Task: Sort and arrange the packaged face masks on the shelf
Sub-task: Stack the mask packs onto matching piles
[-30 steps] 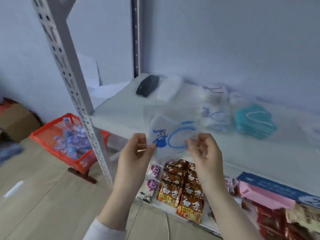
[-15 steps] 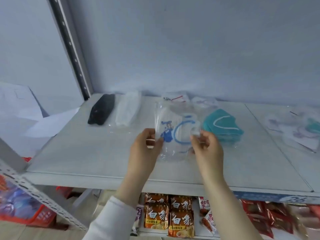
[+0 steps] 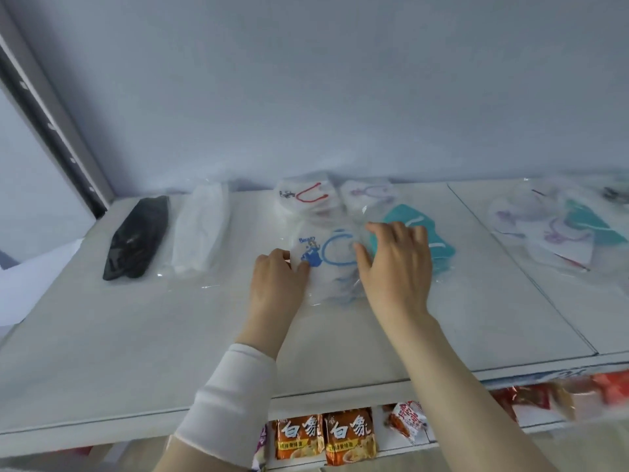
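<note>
Both hands on a mask packet lying mid-shelf.

Nearest, orange snack packets [image 3: 326,437] show under the shelf [image 3: 136,335] edge. On it, the left hand [image 3: 277,281] pinches the left edge of the blue-print mask packet [image 3: 330,253], which lies flat. The right hand [image 3: 394,264] rests on its right side, fingers spread and straight, reaching the teal mask packet [image 3: 439,243] just beside. Behind lie a red-loop packet [image 3: 306,195] and a purple-loop packet [image 3: 369,194]. Far left, a black mask pack [image 3: 138,240] and a white mask pack [image 3: 200,229] lie side by side.
</note>
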Motion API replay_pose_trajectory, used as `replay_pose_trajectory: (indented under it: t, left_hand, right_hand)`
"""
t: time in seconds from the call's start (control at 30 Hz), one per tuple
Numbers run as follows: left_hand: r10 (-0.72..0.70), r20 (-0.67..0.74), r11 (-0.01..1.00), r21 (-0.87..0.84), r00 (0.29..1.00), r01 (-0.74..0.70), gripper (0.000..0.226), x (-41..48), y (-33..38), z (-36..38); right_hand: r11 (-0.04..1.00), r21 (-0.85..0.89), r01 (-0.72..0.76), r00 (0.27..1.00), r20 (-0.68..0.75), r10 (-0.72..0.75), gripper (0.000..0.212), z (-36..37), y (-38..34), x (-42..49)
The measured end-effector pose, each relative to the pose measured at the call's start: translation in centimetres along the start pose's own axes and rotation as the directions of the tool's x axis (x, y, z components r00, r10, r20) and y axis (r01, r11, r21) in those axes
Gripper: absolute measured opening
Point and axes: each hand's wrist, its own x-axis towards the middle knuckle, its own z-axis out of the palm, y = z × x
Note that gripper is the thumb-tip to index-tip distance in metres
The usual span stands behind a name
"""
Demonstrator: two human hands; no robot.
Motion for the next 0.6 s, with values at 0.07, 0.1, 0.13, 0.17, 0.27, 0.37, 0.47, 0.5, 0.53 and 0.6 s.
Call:
replay_pose_trajectory:
  t: [0.07,0.1,0.13,0.17,0.27,0.37,0.47,0.5,0.53,0.6]
  left_hand:
    - [0.043,-0.052,0.998,0.055,0.998,-0.040,0.051,-0.5,0.0,-0.1]
    - [0.081,-0.099,0.993,0.094,0.992,-0.072,0.054,-0.8,0.2,-0.2]
    - [0.148,-0.161,0.983,0.128,0.976,-0.128,0.053,-1.4,0.7,-0.3]
    - [0.245,-0.223,0.965,0.152,0.944,-0.215,0.049,-1.8,1.4,-0.2]
    - [0.604,-0.285,0.797,0.230,0.744,-0.559,0.032,-3.1,5.5,1.2]
    - [0.773,-0.156,0.635,0.180,0.615,-0.752,0.037,-5.0,10.5,4.4]
    - [0.771,0.040,0.631,0.082,0.635,-0.771,0.030,-7.1,14.7,8.9]
    - [0.741,0.114,0.658,0.076,0.662,-0.749,0.033,-7.3,15.8,10.7]
    - [0.711,0.176,0.679,0.076,0.680,-0.730,0.037,-7.4,16.9,12.6]
    - [0.623,0.281,0.750,0.051,0.730,-0.659,0.041,-6.9,19.1,16.0]
  right_hand:
    - [0.996,0.085,0.005,0.996,-0.085,0.003,0.022,-0.6,0.7,-0.1]
    - [0.992,0.129,-0.015,0.994,-0.108,0.029,0.025,-1.2,1.2,-0.1]
    - [0.985,0.166,-0.040,0.991,-0.118,0.060,0.027,-1.7,2.1,-0.1]
    - [0.979,0.193,-0.068,0.989,-0.118,0.091,0.027,-2.2,3.1,-0.2]
    - [0.962,0.203,-0.180,0.977,-0.075,0.198,0.020,-3.6,7.5,-0.6]
    - [0.927,0.151,-0.342,0.939,0.083,0.333,0.026,-5.1,13.0,-1.2]
    - [0.867,0.135,-0.481,0.864,0.239,0.442,0.040,-6.6,19.2,-1.4]
    - [0.844,0.137,-0.518,0.837,0.284,0.467,0.045,-7.1,21.3,-1.0]
    - [0.827,0.139,-0.544,0.814,0.324,0.482,0.050,-7.6,23.5,-0.6]
    - [0.814,0.141,-0.564,0.786,0.394,0.476,0.056,-8.2,27.4,0.5]
